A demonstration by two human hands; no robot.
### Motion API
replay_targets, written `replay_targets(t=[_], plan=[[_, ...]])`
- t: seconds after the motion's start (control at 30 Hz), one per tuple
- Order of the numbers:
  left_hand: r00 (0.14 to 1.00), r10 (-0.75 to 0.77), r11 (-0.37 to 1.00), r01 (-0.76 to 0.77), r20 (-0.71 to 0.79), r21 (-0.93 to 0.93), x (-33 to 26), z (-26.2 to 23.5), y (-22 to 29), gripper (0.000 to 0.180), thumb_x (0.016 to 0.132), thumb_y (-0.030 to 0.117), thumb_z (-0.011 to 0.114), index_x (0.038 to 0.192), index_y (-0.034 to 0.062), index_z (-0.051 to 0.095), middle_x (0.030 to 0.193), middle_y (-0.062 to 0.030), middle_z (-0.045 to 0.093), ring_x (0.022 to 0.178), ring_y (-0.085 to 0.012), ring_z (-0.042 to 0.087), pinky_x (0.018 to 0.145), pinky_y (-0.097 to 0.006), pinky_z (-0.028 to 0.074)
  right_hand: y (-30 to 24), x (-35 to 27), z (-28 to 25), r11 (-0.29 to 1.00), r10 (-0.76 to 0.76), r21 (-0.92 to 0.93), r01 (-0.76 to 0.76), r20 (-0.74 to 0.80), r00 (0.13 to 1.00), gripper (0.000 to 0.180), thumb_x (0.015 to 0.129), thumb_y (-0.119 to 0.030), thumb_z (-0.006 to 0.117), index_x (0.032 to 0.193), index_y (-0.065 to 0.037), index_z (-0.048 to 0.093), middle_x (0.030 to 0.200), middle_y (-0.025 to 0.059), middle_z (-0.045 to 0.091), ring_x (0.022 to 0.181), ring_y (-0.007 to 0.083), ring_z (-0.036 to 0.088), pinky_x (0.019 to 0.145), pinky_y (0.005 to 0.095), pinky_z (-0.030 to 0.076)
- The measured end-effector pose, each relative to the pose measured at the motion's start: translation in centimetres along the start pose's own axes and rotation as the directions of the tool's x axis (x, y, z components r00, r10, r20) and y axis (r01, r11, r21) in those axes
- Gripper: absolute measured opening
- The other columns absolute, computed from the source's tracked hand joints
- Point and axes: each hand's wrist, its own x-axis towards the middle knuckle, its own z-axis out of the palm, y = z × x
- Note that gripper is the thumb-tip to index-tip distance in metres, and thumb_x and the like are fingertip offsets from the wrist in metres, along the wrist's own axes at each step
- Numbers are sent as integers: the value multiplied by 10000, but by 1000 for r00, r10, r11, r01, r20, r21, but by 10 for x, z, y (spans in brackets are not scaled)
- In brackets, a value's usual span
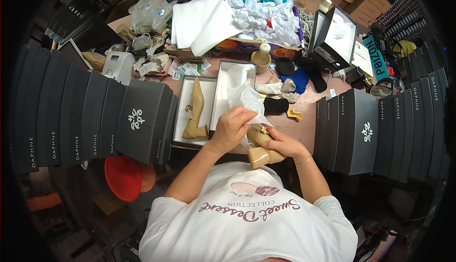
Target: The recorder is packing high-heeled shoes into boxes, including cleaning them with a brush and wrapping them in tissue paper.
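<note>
In my right hand (286, 144) is a tan block-heeled shoe (259, 157), held close to my chest with its heel toward me and a small ornament near its strap. My left hand (232, 128) pinches white tissue paper (248, 99), which hangs over the toe end of that shoe and hides it. A matching tan shoe (194, 107) lies on its side in an open shoe box (183, 128) left of my hands. Beside it, the neighbouring open box part (221, 84) has more tissue paper in it.
Rows of dark shoe boxes (137, 119) stand at left, with more boxes (358, 133) at right. Crumpled paper (266, 17) fills a tray at the back, next to flat white sheets (202, 22). A pump bottle (261, 57) and dark cloths (275, 106) lie beyond my hands. A red stool (122, 179) is below left.
</note>
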Motion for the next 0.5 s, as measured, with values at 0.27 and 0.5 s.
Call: replay_targets(t=[0.27,0.5], plan=[[988,-16,998,25,-152,56,-33,-1,9,348,681,-82,611,1013,19,641,754,-114,554,650,-281,566,573,-354,459,-4,20,36,602,81,739,303,-433,898,413,940,-239,514,1274,-5,448,1123,122,588,908,188,632,797,300,522],[959,279,952,-283,54,115,-33,4,9,391,620,-46,655,1004,21,650,731,-67,548,619,-217,540,532,-329,460,36,38,20,907,-355,-9,421,-556,752,462,953,-198,482,1353,14,388,1309,86,505,1164,179,508,989,326,405]])
